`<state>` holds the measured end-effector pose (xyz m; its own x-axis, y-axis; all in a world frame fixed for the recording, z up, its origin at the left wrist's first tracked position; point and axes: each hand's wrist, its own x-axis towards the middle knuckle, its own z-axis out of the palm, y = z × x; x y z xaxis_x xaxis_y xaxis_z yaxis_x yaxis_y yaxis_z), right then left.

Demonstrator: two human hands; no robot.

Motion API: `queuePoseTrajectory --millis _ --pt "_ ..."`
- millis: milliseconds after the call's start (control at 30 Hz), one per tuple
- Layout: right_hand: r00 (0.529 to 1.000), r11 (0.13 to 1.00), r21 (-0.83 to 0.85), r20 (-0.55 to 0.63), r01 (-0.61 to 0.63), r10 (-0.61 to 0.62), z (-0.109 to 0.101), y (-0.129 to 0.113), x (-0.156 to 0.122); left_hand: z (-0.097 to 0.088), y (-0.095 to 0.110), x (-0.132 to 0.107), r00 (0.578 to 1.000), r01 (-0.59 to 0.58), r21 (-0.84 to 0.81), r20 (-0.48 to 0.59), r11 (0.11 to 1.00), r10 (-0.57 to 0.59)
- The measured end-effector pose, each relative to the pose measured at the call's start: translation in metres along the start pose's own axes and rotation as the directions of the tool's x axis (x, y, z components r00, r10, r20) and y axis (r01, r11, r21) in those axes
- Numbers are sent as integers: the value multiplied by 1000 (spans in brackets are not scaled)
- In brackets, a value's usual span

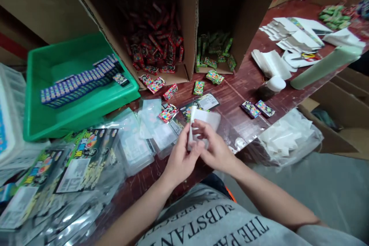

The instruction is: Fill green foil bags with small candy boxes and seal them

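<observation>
Both hands meet over the near edge of the dark red table (288, 96). My left hand (180, 159) pinches the lower left edge of a small clear plastic bag (205, 120). My right hand (215, 148) grips the same bag from the right, fingers curled over its front. Just beyond the bag lie a printed card (208, 102) and several small colourful packets, such as a red one (168, 112) and a green one (198, 87). Loose clear bags (151, 123) lie to the left of my hands.
A green tray (86, 103) with a row of blue packets stands at the left. Two open cardboard boxes hold red packets (155, 42) and green packets (215, 52). Printed sleeves (83, 159) pile at the near left. White folded sheets (296, 38), a pale tube (325, 67) and a bag of clear bags (288, 136) sit right.
</observation>
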<state>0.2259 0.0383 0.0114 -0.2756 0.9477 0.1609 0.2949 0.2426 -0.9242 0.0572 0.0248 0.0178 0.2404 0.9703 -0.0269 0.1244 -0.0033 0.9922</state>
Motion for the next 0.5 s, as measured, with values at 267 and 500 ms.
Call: queuePoseTrajectory --millis 267,500 --pt "996 994 87 54 61 -65 -23 -5 40 -75 4 4 961 270 -51 71 962 -266" --pt "935 942 251 328 -225 136 -3 7 66 -100 9 -1 978 209 12 -11 978 -209"
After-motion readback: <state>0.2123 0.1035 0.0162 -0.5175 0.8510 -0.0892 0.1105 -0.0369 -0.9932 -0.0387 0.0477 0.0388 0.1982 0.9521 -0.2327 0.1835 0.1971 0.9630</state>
